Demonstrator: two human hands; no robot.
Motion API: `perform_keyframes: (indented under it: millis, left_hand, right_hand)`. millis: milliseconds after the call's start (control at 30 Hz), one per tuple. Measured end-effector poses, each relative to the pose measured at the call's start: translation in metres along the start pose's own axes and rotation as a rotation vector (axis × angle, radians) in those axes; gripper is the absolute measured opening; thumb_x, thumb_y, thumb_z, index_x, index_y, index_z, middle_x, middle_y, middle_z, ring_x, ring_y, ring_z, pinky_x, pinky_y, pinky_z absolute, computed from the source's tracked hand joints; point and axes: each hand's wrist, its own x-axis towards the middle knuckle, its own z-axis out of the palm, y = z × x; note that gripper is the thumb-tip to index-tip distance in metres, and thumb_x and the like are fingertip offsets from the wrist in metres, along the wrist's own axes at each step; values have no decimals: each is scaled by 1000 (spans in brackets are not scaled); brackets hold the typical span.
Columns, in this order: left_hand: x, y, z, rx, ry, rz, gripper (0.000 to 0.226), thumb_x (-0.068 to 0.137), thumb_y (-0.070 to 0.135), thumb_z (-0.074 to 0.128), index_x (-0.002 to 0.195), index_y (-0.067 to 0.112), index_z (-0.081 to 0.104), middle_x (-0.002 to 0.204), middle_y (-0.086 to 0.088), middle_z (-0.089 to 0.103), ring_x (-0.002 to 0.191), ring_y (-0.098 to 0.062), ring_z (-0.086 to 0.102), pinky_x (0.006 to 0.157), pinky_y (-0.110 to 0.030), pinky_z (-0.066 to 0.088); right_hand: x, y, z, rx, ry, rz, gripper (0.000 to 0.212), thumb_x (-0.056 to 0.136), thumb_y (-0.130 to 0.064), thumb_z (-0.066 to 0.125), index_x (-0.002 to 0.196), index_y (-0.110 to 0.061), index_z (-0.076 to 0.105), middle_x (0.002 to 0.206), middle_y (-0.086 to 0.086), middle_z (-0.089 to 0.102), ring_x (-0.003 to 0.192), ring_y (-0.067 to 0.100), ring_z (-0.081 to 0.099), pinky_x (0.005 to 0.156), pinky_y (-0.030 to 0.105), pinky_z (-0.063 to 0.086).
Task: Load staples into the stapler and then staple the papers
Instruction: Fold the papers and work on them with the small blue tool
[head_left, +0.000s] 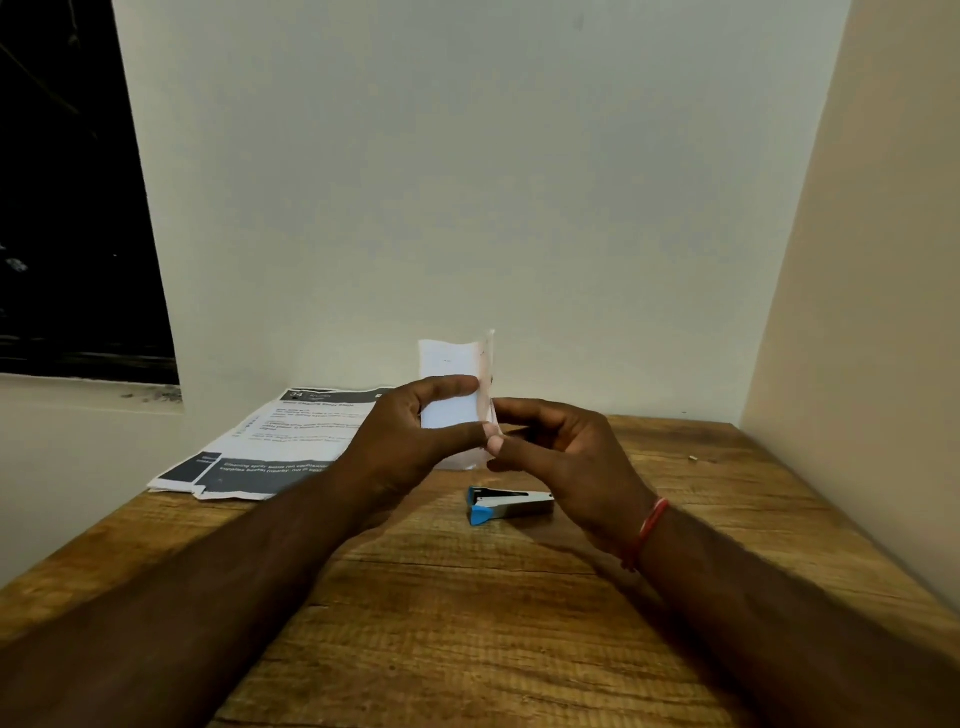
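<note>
- A small white folded paper slip (452, 364) is gripped upright between the thumb and fingers of the left hand (410, 431). Its right edge is pinched by the right hand (566, 462), above the brown wooden worktop (467, 623).
- The blue and silver metal stapler (511, 505) is left lying untouched at 6 o'clock from the hands; whether it is loaded cannot be told.
- The stack of printed white and grey papers (270, 441) lies at 9 o'clock from the hands, apparently not yet stapled.
- Loading is judged unfinished; whether staples are wrapped in the slip cannot be told.
</note>
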Motion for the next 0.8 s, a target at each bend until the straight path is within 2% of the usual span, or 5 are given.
perform_keyframes:
  millis: [133,300,433,600,800]
  left_hand:
    - [-4,4,0,231,54,100,71,70,49,101,137,39,78,142,14,73,131,-13,67,107,-38,64]
    - [-6,7,-3,305,89,178,55,91,24,95,141,36,76,146,19,71,134,2,63,100,-14,50]
    - [-9,9,-2,330,89,217,47,95,20,90,136,38,77,142,20,71,132,6,63,103,-17,50]
    - [-11,13,3,475,106,271,21,92,36,93,107,36,79,124,9,74,118,-8,67,82,-1,46]
    - [-16,9,9,482,82,231,39,77,67,94,84,34,76,102,13,72,101,-3,66,73,-16,44]
  right_hand:
    - [1,5,-1,42,64,60,38,98,-1,81,135,-12,79,116,8,87,105,28,85,92,44,70]
    - [3,6,-3,130,104,111,40,96,6,79,133,-8,77,99,22,85,87,32,85,83,36,70]
    - [3,7,-1,235,105,190,30,98,9,75,124,-6,79,95,26,82,78,29,84,74,32,69]
    - [4,8,-2,175,87,167,33,97,9,77,125,-9,79,97,23,85,81,30,84,76,33,69]
    - [1,10,-1,-1,92,81,23,99,-4,80,121,-11,80,98,13,87,90,28,87,77,30,68]
